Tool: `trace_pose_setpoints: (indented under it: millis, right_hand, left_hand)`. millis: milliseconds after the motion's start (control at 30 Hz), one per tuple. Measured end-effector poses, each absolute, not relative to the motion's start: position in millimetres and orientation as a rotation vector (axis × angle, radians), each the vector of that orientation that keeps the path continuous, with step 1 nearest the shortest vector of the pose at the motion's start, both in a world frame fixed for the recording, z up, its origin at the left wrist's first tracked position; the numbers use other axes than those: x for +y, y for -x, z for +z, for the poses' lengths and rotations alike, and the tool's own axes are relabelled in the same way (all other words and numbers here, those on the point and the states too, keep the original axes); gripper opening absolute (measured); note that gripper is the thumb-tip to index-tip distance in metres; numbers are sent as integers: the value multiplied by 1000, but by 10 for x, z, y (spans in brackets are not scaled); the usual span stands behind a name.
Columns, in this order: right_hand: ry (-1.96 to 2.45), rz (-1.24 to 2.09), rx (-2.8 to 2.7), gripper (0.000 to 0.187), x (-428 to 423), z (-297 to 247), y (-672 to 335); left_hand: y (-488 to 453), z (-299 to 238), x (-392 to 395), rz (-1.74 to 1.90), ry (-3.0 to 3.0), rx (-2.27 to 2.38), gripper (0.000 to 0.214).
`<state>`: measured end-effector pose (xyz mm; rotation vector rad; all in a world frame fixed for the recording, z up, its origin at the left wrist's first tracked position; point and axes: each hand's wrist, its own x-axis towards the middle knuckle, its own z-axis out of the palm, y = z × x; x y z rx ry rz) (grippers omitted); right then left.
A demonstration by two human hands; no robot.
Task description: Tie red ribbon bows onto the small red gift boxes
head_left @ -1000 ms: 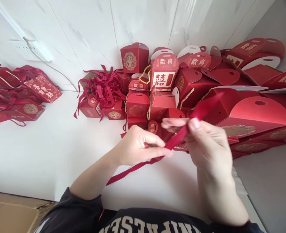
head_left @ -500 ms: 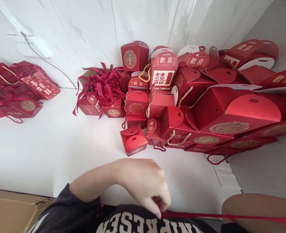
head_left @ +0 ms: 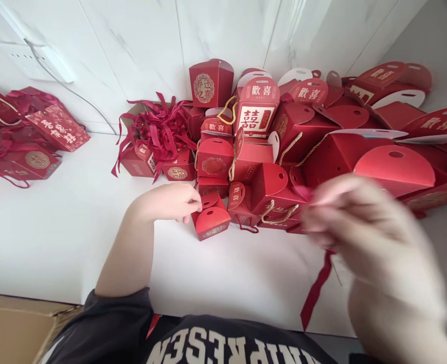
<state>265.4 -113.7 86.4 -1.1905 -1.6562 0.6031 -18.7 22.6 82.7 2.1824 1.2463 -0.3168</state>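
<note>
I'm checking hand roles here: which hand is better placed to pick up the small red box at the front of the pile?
Left. The left hand already rests against the small red box, fingers beside its flap. The right hand is blurred, farther off and seems occupied with a red ribbon.

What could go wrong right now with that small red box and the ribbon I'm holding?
The left hand touches the small red box at the foot of the leaning pile of red gift boxes; tugging it might topple neighbours. The right hand is blurred, and its red ribbon dangles over the white table, so it could snag a rope handle.
</note>
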Motion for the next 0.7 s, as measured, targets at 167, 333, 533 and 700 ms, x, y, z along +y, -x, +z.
trace_pose_setpoints:
  millis: [167,333,533,700]
  right_hand:
    - [1073,1448,-1475,18,-721,170,-2050]
    - [1017,1595,-1363,27,-689,-158,-1828]
    - [1014,1644,-1126,31,-683,-147,-1786]
    - [1057,1671,-1101,40,-698,-146,-1763]
  left_hand:
    - [105,783,290,-364,-2175,1203,29]
    - [123,836,282,-356,-2204,1077,27]
    - [84,886,240,-347,-2145,1083,26]
    - [77,884,230,-337,-2139,1109,28]
